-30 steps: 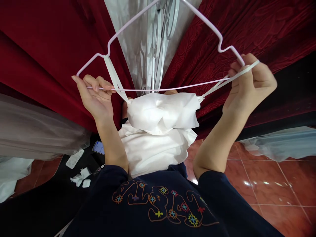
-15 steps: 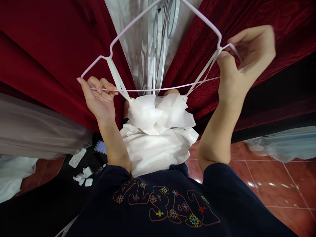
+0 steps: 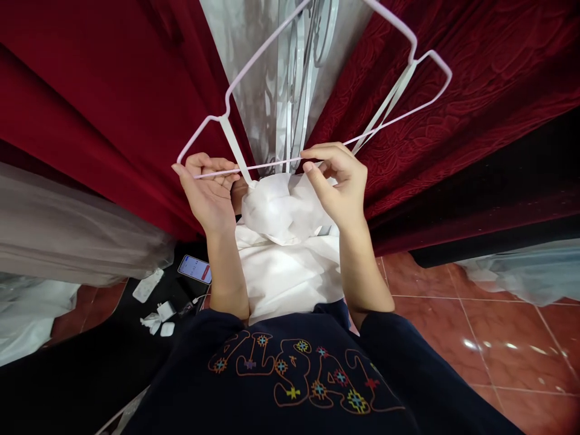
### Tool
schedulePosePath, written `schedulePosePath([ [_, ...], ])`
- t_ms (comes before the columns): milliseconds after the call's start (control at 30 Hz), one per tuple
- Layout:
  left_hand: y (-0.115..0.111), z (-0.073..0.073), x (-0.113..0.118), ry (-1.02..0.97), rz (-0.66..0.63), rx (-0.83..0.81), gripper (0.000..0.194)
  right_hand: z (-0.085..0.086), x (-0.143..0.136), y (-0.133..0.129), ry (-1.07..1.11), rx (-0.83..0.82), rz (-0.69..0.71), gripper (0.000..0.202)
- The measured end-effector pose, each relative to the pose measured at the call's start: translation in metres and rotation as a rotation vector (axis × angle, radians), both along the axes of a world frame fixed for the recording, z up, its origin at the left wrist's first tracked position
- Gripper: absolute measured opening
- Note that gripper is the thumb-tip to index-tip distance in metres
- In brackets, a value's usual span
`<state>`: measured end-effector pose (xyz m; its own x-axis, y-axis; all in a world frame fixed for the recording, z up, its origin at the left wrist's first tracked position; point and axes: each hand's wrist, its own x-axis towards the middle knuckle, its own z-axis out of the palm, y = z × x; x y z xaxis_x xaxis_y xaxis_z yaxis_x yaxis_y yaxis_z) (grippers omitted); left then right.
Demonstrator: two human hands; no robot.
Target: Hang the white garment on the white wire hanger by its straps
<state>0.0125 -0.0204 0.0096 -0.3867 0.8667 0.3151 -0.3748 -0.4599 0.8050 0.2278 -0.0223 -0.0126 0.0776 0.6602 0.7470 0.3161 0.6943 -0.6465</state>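
A pale lilac hanger [image 3: 272, 36] is held up in front of me, tilted so its right end is higher. My left hand [image 3: 211, 190] holds its lower left corner, thumb at the bend and fingers at the bottom bar. Two white straps [image 3: 234, 145] hang from the hanger's notches. Below them a white garment with a ruffled top [image 3: 281, 205] drapes down over my lap. My right hand [image 3: 339, 184] is at the middle of the bottom bar, in front of the ruffle, fingers curved and thumb apart. It covers part of the bar and the right strap's lower end.
Dark red curtains [image 3: 136, 90] flank a sheer grey-white one [image 3: 244, 60] behind the hanger. A lit phone [image 3: 194, 269], a white charger [image 3: 165, 310] and small white items lie on a black surface [image 3: 90, 356] to the left. Red floor tiles [image 3: 430, 326] show at right.
My right hand has let go of the hanger's right end and moved left and down to the bar's middle. The hanger has shifted right and tilted, its right end rising.
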Motion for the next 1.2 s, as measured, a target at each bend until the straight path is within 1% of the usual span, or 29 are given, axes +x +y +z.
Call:
schedulePosePath([
  [67, -0.003, -0.004, -0.003, 0.096, -0.033, -0.059, 0.068, -0.006, -0.005, 0.0, 0.063, 0.009, -0.044, 0.02],
  [133, -0.008, -0.005, -0.01, 0.294, -0.104, -0.131, 0.065, -0.009, -0.012, 0.0, 0.091, 0.0, -0.079, 0.022],
  [200, -0.017, -0.001, -0.019, 0.502, -0.224, -0.162, 0.059, -0.011, -0.019, 0.0, 0.106, -0.021, -0.101, 0.025],
  [267, -0.027, 0.01, -0.027, 0.628, -0.352, -0.138, 0.049, -0.012, -0.024, 0.002, 0.125, -0.033, -0.107, 0.028],
  [300, -0.033, 0.018, -0.03, 0.642, -0.398, -0.116, 0.045, -0.013, -0.026, 0.004, 0.137, -0.038, -0.106, 0.029],
  [333, -0.038, 0.026, -0.032, 0.616, -0.439, -0.086, 0.044, -0.014, -0.027, 0.005, 0.147, -0.045, -0.101, 0.03],
  [367, -0.043, 0.036, -0.033, 0.564, -0.471, -0.055, 0.044, -0.015, -0.028, 0.005, 0.155, -0.054, -0.092, 0.032],
  [433, -0.05, 0.055, -0.034, 0.41, -0.476, 0.044, 0.049, -0.015, -0.029, 0.004, 0.161, -0.079, -0.06, 0.033],
  [500, -0.052, 0.069, -0.034, 0.293, -0.351, 0.118, 0.054, -0.014, -0.028, 0.001, 0.162, -0.097, -0.042, 0.032],
  [533, -0.052, 0.072, -0.035, 0.255, -0.271, 0.139, 0.055, -0.013, -0.027, -0.001, 0.159, -0.102, -0.045, 0.03],
  [567, -0.05, 0.072, -0.036, 0.213, -0.172, 0.156, 0.056, -0.012, -0.025, -0.003, 0.159, -0.106, -0.059, 0.03],
  [600, -0.047, 0.069, -0.038, 0.162, -0.075, 0.168, 0.057, -0.011, -0.023, -0.004, 0.158, -0.107, -0.079, 0.03],
  [633, -0.043, 0.063, -0.041, 0.12, 0.006, 0.163, 0.055, -0.01, -0.021, -0.005, 0.155, -0.106, -0.098, 0.031],
  [667, -0.038, 0.054, -0.046, 0.046, 0.121, 0.164, 0.053, -0.01, -0.02, -0.005, 0.149, -0.104, -0.111, 0.031],
  [700, -0.032, 0.043, -0.052, -0.006, 0.198, 0.12, 0.046, -0.009, -0.018, -0.004, 0.143, -0.101, -0.119, 0.032],
  [733, -0.025, 0.032, -0.058, -0.014, 0.272, 0.069, 0.035, -0.01, -0.018, -0.004, 0.138, -0.099, -0.122, 0.032],
  [767, -0.019, 0.022, -0.064, 0.011, 0.273, 0.015, 0.028, -0.01, -0.019, -0.003, 0.133, -0.1, -0.121, 0.032],
  [800, -0.014, 0.012, -0.069, 0.054, 0.215, -0.015, 0.03, -0.01, -0.021, -0.003, 0.135, -0.1, -0.117, 0.032],
  [867, -0.006, 0.0, -0.071, 0.186, 0.007, -0.056, 0.038, -0.01, -0.027, -0.002, 0.16, -0.098, -0.105, 0.029],
  [933, -0.005, -0.004, -0.062, 0.314, -0.184, -0.035, 0.043, -0.009, -0.036, -0.004, 0.192, -0.092, -0.089, 0.025],
  [967, -0.006, -0.004, -0.053, 0.353, -0.238, -0.006, 0.042, -0.007, -0.041, -0.005, 0.202, -0.089, -0.081, 0.023],
  [1000, -0.007, -0.002, -0.043, 0.369, -0.259, 0.035, 0.041, -0.006, -0.044, -0.006, 0.205, -0.089, -0.075, 0.022],
  [1067, -0.011, 0.002, -0.022, 0.346, -0.236, 0.082, 0.032, -0.004, -0.047, -0.009, 0.19, -0.093, -0.057, 0.02],
  [1133, -0.015, 0.006, -0.007, 0.329, -0.202, 0.104, 0.038, -0.004, -0.043, -0.008, 0.154, -0.091, -0.016, 0.02],
  [1167, -0.016, 0.008, -0.003, 0.321, -0.184, 0.115, 0.04, -0.006, -0.036, -0.006, 0.153, -0.08, -0.016, 0.02],
  [1200, -0.017, 0.009, -0.001, 0.31, -0.164, 0.129, 0.04, -0.01, -0.028, -0.002, 0.177, -0.06, -0.05, 0.021],
])
